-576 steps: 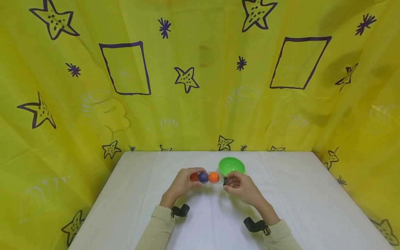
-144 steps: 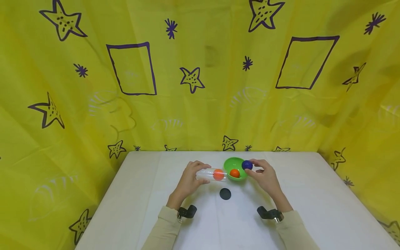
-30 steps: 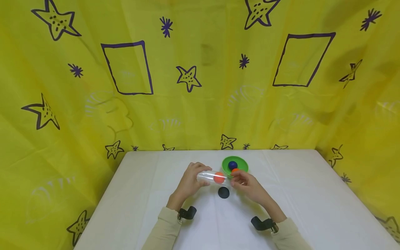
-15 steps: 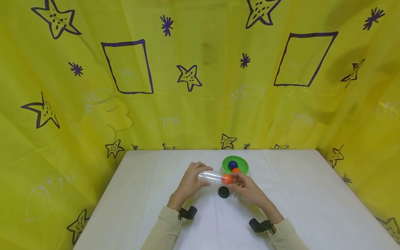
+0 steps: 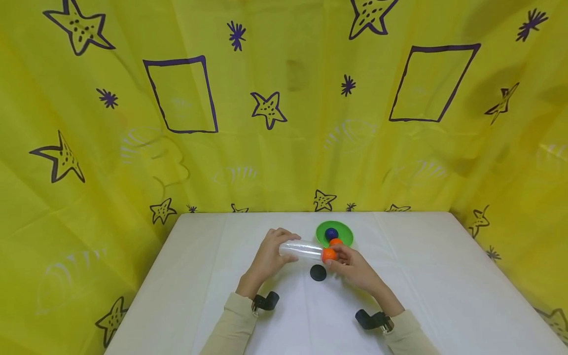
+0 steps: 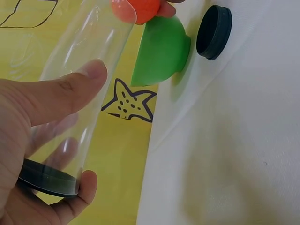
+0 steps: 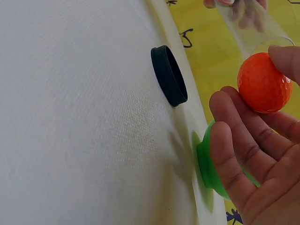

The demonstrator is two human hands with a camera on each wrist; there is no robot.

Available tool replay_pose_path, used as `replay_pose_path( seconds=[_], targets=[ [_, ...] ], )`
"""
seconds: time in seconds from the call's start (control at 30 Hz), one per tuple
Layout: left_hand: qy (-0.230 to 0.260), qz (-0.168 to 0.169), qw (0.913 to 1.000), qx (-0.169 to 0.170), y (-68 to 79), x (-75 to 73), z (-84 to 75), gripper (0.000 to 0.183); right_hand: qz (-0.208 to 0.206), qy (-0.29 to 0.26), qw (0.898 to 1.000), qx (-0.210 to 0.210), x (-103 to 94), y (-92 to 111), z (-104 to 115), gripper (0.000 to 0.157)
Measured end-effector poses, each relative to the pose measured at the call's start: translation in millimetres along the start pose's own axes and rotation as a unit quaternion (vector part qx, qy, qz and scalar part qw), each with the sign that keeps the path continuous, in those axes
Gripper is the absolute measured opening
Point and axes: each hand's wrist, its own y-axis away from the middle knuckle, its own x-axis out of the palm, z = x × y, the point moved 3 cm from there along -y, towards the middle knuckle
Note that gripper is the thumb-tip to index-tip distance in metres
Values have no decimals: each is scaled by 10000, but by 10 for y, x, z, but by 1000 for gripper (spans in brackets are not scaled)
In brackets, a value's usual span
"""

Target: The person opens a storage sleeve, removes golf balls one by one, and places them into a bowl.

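Note:
My left hand (image 5: 267,254) grips a clear plastic tube (image 5: 302,250) held sideways above the table, its dark end cap (image 6: 49,179) near my palm. At the tube's open mouth, my right hand (image 5: 352,266) pinches an orange golf ball (image 7: 265,83) between thumb and fingers. Behind that hand stands a green bowl (image 5: 322,228) holding a dark blue ball (image 5: 331,233) and another orange ball (image 5: 336,241), the latter partly hidden by my fingers. A round black cap (image 5: 318,272) lies on the table below the tube's mouth.
A white cloth covers the table (image 5: 213,305). Yellow curtains (image 5: 284,162) printed with stars rise behind it and along both sides. Each wrist carries a black camera mount (image 5: 372,319).
The last orange ball slid along the tube to its mouth and now sits in my right fingers, leaving the tube empty. The left hand barely moved. Earlier, the cap came off and two balls reached the bowl.

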Motion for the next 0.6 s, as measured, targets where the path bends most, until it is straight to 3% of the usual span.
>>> replay_pose_path(
  seconds=[0.6],
  targets=[
    [132,-160,9998,-56,-10,-37,45,44,-463,528,9975,-126,-105,5,21,42]
  ],
)
